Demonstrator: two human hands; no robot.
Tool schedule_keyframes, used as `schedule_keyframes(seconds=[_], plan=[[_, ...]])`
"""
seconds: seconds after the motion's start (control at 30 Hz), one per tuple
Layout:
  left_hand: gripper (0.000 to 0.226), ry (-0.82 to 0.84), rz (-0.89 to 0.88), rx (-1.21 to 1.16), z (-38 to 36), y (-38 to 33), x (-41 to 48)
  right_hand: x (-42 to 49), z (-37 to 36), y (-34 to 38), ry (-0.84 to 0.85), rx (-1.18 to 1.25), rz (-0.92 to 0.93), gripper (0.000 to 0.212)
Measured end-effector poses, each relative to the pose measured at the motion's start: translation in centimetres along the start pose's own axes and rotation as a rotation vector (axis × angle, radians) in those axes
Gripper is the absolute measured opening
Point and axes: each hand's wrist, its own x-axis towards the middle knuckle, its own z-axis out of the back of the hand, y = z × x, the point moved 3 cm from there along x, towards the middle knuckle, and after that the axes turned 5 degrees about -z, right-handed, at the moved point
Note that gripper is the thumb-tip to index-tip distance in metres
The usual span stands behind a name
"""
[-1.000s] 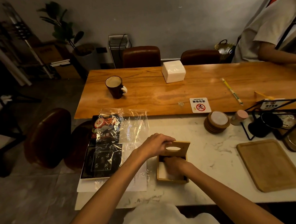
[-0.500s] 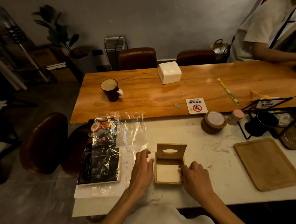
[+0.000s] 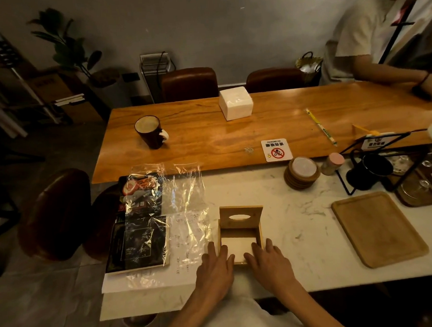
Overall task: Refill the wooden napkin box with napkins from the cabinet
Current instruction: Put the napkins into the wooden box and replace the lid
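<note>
While the wooden napkin box (image 3: pixel 259 229) sits open on the near middle of the white marble counter (image 3: pixel 295 216), its slotted lid (image 3: pixel 240 215) standing upright at the far side, both hands are on it. The left hand (image 3: pixel 215 266) is at the near left corner, fingers fairly straight and reaching over the rim onto the napkins (image 3: pixel 238 244) inside, gripping nothing. The right hand (image 3: pixel 269 260) mirrors it at the near right corner, fingers flat across the rim, relaxed, nothing held. The white stack lies low in the box. Just left, a crumpled clear wrapper (image 3: pixel 181 197) overlaps a dark booklet (image 3: pixel 139 242). Off to the right lies a wooden tray (image 3: pixel 378 229), with a stack of coasters (image 3: pixel 302 173) farther back. On the far wooden counter (image 3: pixel 209 143) sit a white napkin block (image 3: pixel 235 103) and a dark mug (image 3: pixel 150 131).
</note>
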Motion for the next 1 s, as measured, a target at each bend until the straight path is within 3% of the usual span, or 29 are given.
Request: schedule_keyframes(seconds=[0.2, 0.77, 0.83, 0.9, 1.0], plan=[[0.040, 0.016, -0.052, 0.069, 0.0, -0.4, -0.8, -0.5, -0.2, 0.0, 0.007, 0.041, 0.034, 0.048], [0.027, 0.013, -0.077, -0.038, 0.6, -0.4, -1.4, -1.0, -1.0, -1.3, -0.009, 0.208, 0.138, 0.036], [0.028, -0.048, -0.101, -0.142, 1.8, -0.7, -1.6, -1.3, -0.2, -1.4, -0.017, 0.337, 0.134, 0.032], [0.031, -0.153, -0.055, -0.333, 3.6, -1.0, -1.5, -1.8, 1.3, -1.7, -0.129, 0.524, 0.091, 0.020], [0.053, -0.026, 0.083, -0.707, 4.4, -0.3, 0.6, -1.6, 2.7, -2.5, -0.133, 0.822, -0.036, 0.031]])
